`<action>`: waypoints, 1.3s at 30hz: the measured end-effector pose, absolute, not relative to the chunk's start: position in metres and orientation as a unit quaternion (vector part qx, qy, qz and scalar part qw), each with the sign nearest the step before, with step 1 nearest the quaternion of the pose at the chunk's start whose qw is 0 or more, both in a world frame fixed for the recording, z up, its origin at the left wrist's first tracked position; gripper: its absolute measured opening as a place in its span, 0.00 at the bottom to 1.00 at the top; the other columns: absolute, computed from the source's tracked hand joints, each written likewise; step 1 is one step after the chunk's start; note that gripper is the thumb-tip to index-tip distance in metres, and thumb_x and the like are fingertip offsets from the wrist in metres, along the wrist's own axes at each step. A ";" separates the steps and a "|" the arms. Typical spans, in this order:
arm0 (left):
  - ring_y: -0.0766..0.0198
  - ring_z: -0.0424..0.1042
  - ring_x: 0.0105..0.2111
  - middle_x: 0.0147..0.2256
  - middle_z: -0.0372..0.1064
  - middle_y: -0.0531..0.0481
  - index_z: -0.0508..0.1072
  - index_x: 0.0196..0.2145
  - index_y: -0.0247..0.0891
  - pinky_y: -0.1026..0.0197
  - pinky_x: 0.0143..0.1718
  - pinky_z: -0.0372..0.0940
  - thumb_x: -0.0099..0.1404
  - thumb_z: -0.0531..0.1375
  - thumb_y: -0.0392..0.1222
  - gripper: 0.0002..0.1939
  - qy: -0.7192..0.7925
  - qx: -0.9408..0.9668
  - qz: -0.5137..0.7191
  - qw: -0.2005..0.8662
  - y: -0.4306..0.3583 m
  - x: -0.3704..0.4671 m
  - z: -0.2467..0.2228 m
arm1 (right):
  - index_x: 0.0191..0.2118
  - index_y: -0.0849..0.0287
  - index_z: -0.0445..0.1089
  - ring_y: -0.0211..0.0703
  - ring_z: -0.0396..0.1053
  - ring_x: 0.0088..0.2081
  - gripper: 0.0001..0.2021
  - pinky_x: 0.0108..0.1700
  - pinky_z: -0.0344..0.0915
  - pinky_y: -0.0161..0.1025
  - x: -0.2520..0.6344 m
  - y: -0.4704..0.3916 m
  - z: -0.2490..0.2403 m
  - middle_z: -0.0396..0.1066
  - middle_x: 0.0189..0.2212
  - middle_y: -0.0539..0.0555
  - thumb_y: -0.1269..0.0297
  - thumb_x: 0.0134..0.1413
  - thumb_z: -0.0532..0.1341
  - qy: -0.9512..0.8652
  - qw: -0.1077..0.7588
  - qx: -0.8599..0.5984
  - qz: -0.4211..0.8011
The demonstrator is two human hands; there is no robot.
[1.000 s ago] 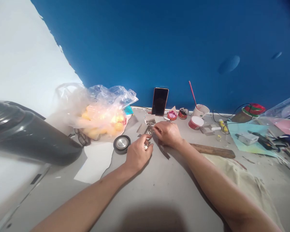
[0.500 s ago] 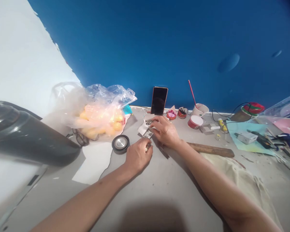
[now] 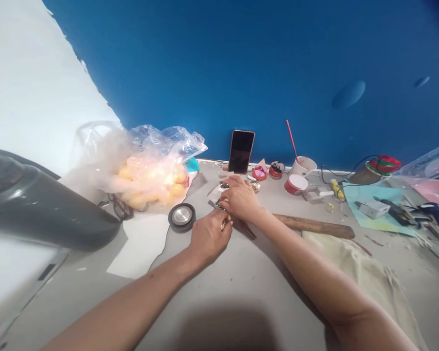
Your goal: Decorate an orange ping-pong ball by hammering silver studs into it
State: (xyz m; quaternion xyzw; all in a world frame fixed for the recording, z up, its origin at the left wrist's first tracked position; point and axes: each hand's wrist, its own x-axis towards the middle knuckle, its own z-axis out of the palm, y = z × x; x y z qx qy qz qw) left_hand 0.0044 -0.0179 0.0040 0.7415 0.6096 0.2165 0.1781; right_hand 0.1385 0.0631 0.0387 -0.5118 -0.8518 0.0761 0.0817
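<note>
My left hand (image 3: 210, 236) is closed, its fingers curled around a shiny, chain-like metal piece (image 3: 224, 225) that glints between them. My right hand (image 3: 241, 197) reaches over from the right, thumb and fingers drawn together at the left fingertips; what they pinch is hidden. More shiny metal (image 3: 224, 185) shows beyond the right fingers, and a round glittering piece (image 3: 255, 186) lies just past the knuckles. Beneath the hands sits a small pale strip (image 3: 212, 203), partly covered. A dark pointed tool (image 3: 247, 230) lies under my right wrist.
Left of my hands are a round black lid (image 3: 182, 217), a plastic bag of yellow fruit (image 3: 153, 180) and a large grey bottle (image 3: 47, 204). A phone (image 3: 241, 151) leans on the blue wall. To the right are small tubs (image 3: 296, 184), a wooden stick (image 3: 314, 226) and cloth (image 3: 354, 263).
My right hand has shifted left and down, its fingers now meeting the left fingertips. The round glittering piece is more exposed behind it. My left hand has hardly moved.
</note>
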 end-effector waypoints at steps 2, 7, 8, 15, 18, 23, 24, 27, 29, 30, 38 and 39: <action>0.55 0.78 0.39 0.38 0.80 0.49 0.76 0.36 0.42 0.58 0.36 0.58 0.67 0.59 0.39 0.05 0.612 0.742 0.213 0.175 -0.018 0.005 0.004 | 0.38 0.52 0.84 0.58 0.55 0.68 0.09 0.62 0.57 0.55 0.135 0.063 0.040 0.70 0.64 0.54 0.61 0.60 0.64 -0.837 0.080 -0.532 0.096; 0.55 0.78 0.39 0.38 0.80 0.49 0.76 0.35 0.42 0.58 0.36 0.58 0.68 0.59 0.39 0.06 0.613 0.739 0.210 0.184 -0.017 0.005 0.007 | 0.35 0.52 0.83 0.57 0.60 0.65 0.10 0.59 0.61 0.54 0.130 0.064 0.041 0.73 0.61 0.53 0.67 0.58 0.62 -0.811 0.086 -0.564 0.125; 0.55 0.78 0.39 0.38 0.80 0.49 0.77 0.35 0.42 0.58 0.36 0.58 0.68 0.59 0.39 0.06 0.613 0.740 0.208 0.185 -0.017 0.005 0.008 | 0.35 0.53 0.83 0.57 0.61 0.64 0.11 0.59 0.61 0.53 0.129 0.063 0.041 0.73 0.61 0.54 0.68 0.59 0.61 -0.811 0.087 -0.566 0.123; 0.52 0.78 0.39 0.38 0.80 0.46 0.77 0.35 0.40 0.57 0.35 0.58 0.68 0.58 0.40 0.07 0.612 0.741 0.201 0.189 -0.017 0.004 0.010 | 0.46 0.64 0.79 0.61 0.60 0.62 0.13 0.58 0.60 0.54 0.127 0.060 0.033 0.73 0.56 0.67 0.67 0.66 0.58 -0.827 0.103 -0.551 0.051; 0.53 0.78 0.41 0.39 0.80 0.47 0.77 0.37 0.41 0.58 0.37 0.60 0.67 0.58 0.39 0.07 0.610 0.735 0.215 0.204 -0.017 0.003 0.009 | 0.46 0.63 0.78 0.61 0.61 0.59 0.12 0.58 0.60 0.54 0.132 0.060 0.031 0.72 0.55 0.66 0.66 0.67 0.58 -0.820 0.169 -0.546 0.026; 0.54 0.78 0.40 0.39 0.80 0.49 0.78 0.37 0.42 0.58 0.38 0.60 0.67 0.59 0.39 0.06 0.614 0.730 0.218 0.207 -0.018 0.003 0.009 | 0.40 0.60 0.77 0.58 0.60 0.58 0.09 0.59 0.60 0.53 0.139 0.064 0.025 0.72 0.52 0.64 0.67 0.67 0.58 -0.828 0.229 -0.510 0.036; 0.54 0.78 0.40 0.38 0.80 0.49 0.77 0.36 0.42 0.58 0.37 0.60 0.67 0.59 0.40 0.06 0.615 0.731 0.216 0.204 -0.018 0.004 0.009 | 0.41 0.60 0.77 0.58 0.60 0.58 0.09 0.59 0.60 0.53 0.139 0.065 0.022 0.72 0.52 0.64 0.68 0.67 0.59 -0.831 0.225 -0.507 0.038; 0.55 0.78 0.39 0.37 0.80 0.50 0.77 0.35 0.43 0.58 0.35 0.58 0.67 0.59 0.39 0.06 0.615 0.732 0.214 0.200 -0.017 0.004 0.010 | 0.42 0.60 0.77 0.59 0.60 0.59 0.08 0.59 0.61 0.54 0.139 0.067 0.015 0.72 0.52 0.64 0.68 0.66 0.59 -0.842 0.216 -0.494 0.028; 0.56 0.78 0.38 0.37 0.80 0.50 0.77 0.35 0.43 0.58 0.35 0.58 0.67 0.59 0.39 0.06 0.614 0.734 0.212 0.200 -0.017 0.004 0.011 | 0.42 0.60 0.77 0.59 0.60 0.60 0.09 0.59 0.61 0.54 0.140 0.069 0.012 0.72 0.52 0.65 0.67 0.66 0.59 -0.848 0.218 -0.483 0.017; 0.56 0.78 0.38 0.37 0.80 0.50 0.77 0.35 0.43 0.58 0.34 0.58 0.66 0.59 0.39 0.06 0.614 0.734 0.211 0.200 -0.017 0.004 0.011 | 0.42 0.60 0.77 0.59 0.60 0.60 0.09 0.60 0.61 0.54 0.140 0.070 0.010 0.72 0.52 0.65 0.66 0.66 0.59 -0.851 0.219 -0.478 0.013; 0.57 0.77 0.37 0.36 0.80 0.49 0.78 0.33 0.42 0.59 0.37 0.61 0.65 0.59 0.38 0.07 0.612 0.717 0.242 0.231 -0.017 0.004 0.012 | 0.37 0.59 0.75 0.57 0.62 0.58 0.10 0.61 0.60 0.53 0.145 0.069 0.014 0.74 0.50 0.62 0.68 0.67 0.57 -0.847 0.285 -0.447 0.029; 0.57 0.76 0.37 0.35 0.80 0.49 0.78 0.32 0.41 0.59 0.38 0.62 0.64 0.59 0.37 0.07 0.606 0.705 0.268 0.254 -0.017 0.003 0.013 | 0.36 0.59 0.74 0.56 0.62 0.59 0.10 0.62 0.59 0.52 0.147 0.066 0.019 0.74 0.50 0.62 0.68 0.68 0.56 -0.845 0.307 -0.436 0.037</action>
